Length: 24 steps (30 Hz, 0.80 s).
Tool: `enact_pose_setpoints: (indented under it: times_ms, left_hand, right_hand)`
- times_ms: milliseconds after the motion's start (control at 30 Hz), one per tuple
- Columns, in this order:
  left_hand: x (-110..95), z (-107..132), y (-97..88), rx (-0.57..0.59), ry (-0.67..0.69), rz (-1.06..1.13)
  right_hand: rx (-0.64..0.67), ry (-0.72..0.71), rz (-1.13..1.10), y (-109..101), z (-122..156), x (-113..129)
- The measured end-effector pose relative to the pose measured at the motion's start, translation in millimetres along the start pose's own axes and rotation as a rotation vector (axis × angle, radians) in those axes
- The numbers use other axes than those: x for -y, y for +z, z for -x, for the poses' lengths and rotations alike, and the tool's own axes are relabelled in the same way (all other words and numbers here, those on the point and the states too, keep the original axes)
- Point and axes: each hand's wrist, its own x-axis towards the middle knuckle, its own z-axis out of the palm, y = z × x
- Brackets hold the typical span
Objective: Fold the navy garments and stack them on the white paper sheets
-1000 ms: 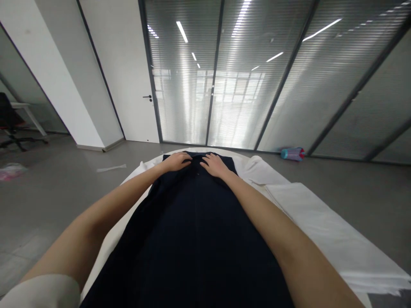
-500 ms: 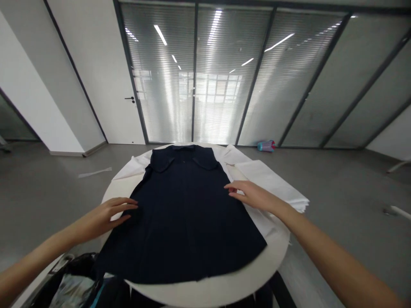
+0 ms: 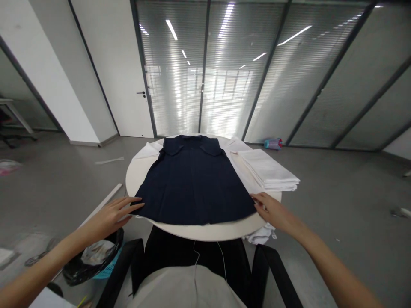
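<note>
A dark navy sleeveless dress (image 3: pixel 195 184) with rounded flaps near the neck lies spread flat on a round white table (image 3: pixel 205 232), its wide hem toward me. At the hem's left corner, my left hand (image 3: pixel 112 214) rests with fingers stretched out over the cloth edge. My right hand (image 3: pixel 272 211) is at the right corner, its fingers slightly bent and apart, fingertips touching the fabric. Neither hand visibly grips the cloth.
Folded white cloth (image 3: pixel 268 169) is stacked at the table's right, overhanging the edge. More white fabric (image 3: pixel 261 234) hangs below. A blue bin with a black liner (image 3: pixel 109 265) stands lower left. Black chair armrests (image 3: pixel 128 256) flank me. Glass partitions (image 3: pixel 224 85) rise behind.
Both hands have moved down the dress's sides to its lower corners. The view has shifted, and my lap, the chair and the bin now show more fully.
</note>
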Motion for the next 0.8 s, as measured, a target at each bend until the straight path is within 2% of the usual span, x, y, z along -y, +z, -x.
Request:
enact_pose_setpoints:
  times_ms: [133, 233, 333, 400, 500, 600, 700, 800]
  left_hand:
    - [2, 3, 2.9, -0.133, -0.027, -0.049]
    - [1, 1, -1.5, -0.237, -0.042, -0.069]
    - [-8, -8, -10.8, -0.318, -0.032, -0.077]
    - [-21, -21, -16.3, -0.362, -0.025, -0.048]
    - [-51, -55, -18.9, -0.419, 0.012, 0.097]
    - [-89, -102, -16.2, -0.386, 0.109, 0.239]
    - [-125, -149, -12.6, -0.257, 0.227, 0.294]
    - [-152, -193, -8.3, -0.101, 0.318, 0.364]
  right_hand:
    - [-0.157, 0.13, 0.004, 15, 2, -1]
    - [-0.206, 0.177, -0.05, 21, -1, 1]
    - [-0.226, 0.237, -0.131, 23, -5, 2]
    - [-0.232, 0.282, -0.223, 22, -9, 1]
    - [-0.23, 0.349, -0.386, 20, -14, 0]
    - [-0.206, 0.42, -0.506, 17, -15, 3]
    - [-0.175, 0.484, -0.582, 13, -15, 11]
    - [-0.179, 0.443, -0.628, 8, -15, 20]
